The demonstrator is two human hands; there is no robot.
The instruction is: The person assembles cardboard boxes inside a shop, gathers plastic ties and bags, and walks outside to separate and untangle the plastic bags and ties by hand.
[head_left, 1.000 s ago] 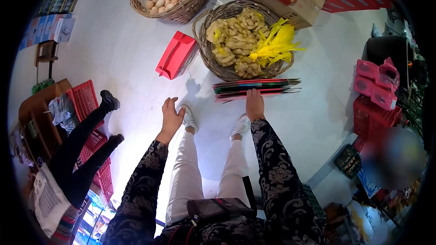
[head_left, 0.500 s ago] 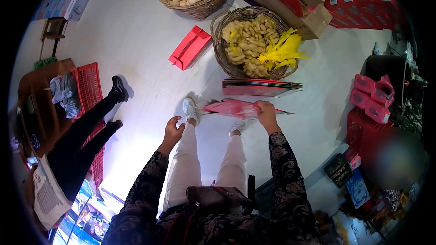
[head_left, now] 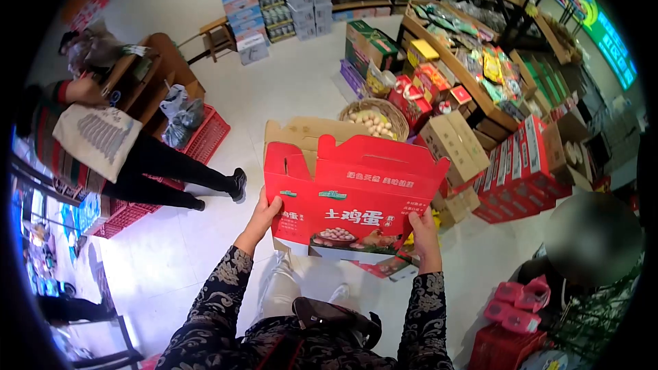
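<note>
While both hands hold it up over the pale floor (head_left: 199, 250), the red carton (head_left: 349, 199) faces the wearer, its front printed with white characters and a picture of eggs. The left hand (head_left: 258, 223) pinches its left edge, thumb on the front face; the right hand (head_left: 426, 240) pinches the right edge in the same way, and the other fingers of both hands are largely hidden by the board. Cut flaps stand up along the top, with a brown panel (head_left: 305, 131) showing behind them. Just past the carton's top edge sits a wicker basket (head_left: 403, 123) of eggs (head_left: 370, 123). Part of a red piece (head_left: 387, 267) shows beneath the lower edge. Well apart, on the left, another person (head_left: 161, 164) stands beside a red crate (head_left: 208, 138).
</note>
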